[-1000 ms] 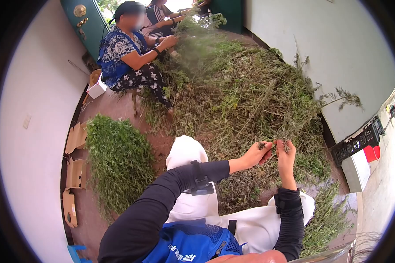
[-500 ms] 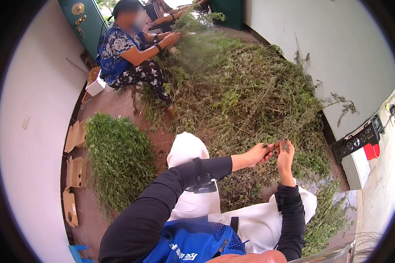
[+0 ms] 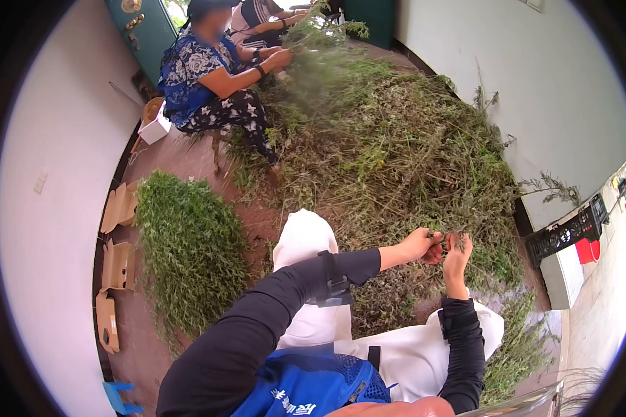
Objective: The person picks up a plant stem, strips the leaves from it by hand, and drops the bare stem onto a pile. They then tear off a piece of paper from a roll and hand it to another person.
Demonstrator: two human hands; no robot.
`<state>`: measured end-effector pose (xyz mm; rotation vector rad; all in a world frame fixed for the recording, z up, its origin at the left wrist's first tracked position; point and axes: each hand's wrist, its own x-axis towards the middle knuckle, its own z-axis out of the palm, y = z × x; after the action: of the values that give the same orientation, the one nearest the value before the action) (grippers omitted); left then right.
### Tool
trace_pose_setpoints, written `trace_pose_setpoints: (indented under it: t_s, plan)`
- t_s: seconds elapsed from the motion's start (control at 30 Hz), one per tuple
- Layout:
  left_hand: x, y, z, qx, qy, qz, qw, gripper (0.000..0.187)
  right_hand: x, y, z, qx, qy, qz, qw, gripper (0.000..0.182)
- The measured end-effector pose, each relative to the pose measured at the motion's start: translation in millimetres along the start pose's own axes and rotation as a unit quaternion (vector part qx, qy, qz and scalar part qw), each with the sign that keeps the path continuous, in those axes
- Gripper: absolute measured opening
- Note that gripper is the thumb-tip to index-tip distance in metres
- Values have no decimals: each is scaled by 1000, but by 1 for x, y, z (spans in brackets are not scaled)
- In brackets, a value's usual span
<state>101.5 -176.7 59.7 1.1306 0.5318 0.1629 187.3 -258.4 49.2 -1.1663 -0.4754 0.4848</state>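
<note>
My left hand (image 3: 421, 245) reaches across from the left, with its fingers curled and thumb pressed in on a thin plant stem. Right beside it, my right hand (image 3: 456, 258) is raised with fingers bent around a small dry-looking sprig (image 3: 460, 240). A narrow gap separates the two hands. Both are above the near edge of a large heap of cut leafy stalks (image 3: 396, 153), some green, some brown. Where exactly each hand pinches is too small to make out.
A dense green bundle (image 3: 188, 250) stands on the floor at left, near open cardboard boxes (image 3: 120, 266) and a blue stool (image 3: 122, 397). A co-worker (image 3: 209, 83) sits behind the heap handling stalks, another person beyond. A black crate (image 3: 570, 229) and red bucket (image 3: 588, 250) are at right.
My hands have come slightly apart and shifted a little right and down in view. The co-worker still handles stalks. The whole view has tilted slightly.
</note>
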Motion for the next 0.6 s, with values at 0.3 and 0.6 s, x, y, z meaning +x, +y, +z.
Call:
trace_pose_setpoints:
  t_s: [0.3,0.6]
  plan:
    - [19,-59,-38,-32,81,-38,995,22,33,-25,-39,24,-62,18,998,27]
    - [-4,-19,-51,482,-85,194,850,38,44,-65,-39,77,-63,90,991,13]
